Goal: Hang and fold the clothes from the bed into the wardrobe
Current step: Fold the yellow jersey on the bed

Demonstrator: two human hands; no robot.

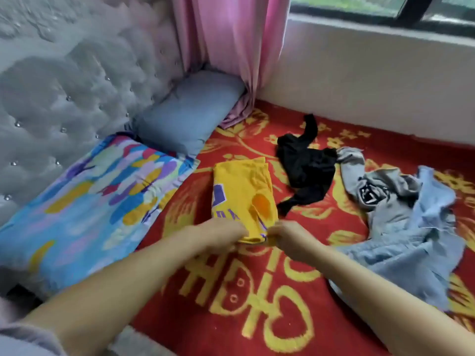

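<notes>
A: Yellow shirt [243,194] is on the bed [257,291], mid red blanket, just right of the patterned pillow [84,201]. Already folded into a narrow strip, long axis running away from the person.

B: Hands?

A: Both at its near edge. Left hand [221,233] grips the near-left corner, right hand [288,238] pinches the near-right. Frame is motion-blurred there, so I can't read individual fingers, but both grips look closed on the cloth, not flat on it.

B: So which step?

A: Folding, I'd say. Side folds look done; the end fold is next. My guess: lift the near edge and carry it over toward the far edge, halving the strip.

B: What does that need?

A: Both hands moving together so the edge stays straight, then a flat press to set the crease. Thin fabric, so it'll likely slump if one corner leads.

B: Remaining?

A: Black garment [305,168] is crumpled just right of the shirt, not touching it. Grey top [385,196] and a light blue piece [411,242] are heaped together further right. All unfolded. Wardrobe not in view, so nothing visibly put away yet.
</notes>
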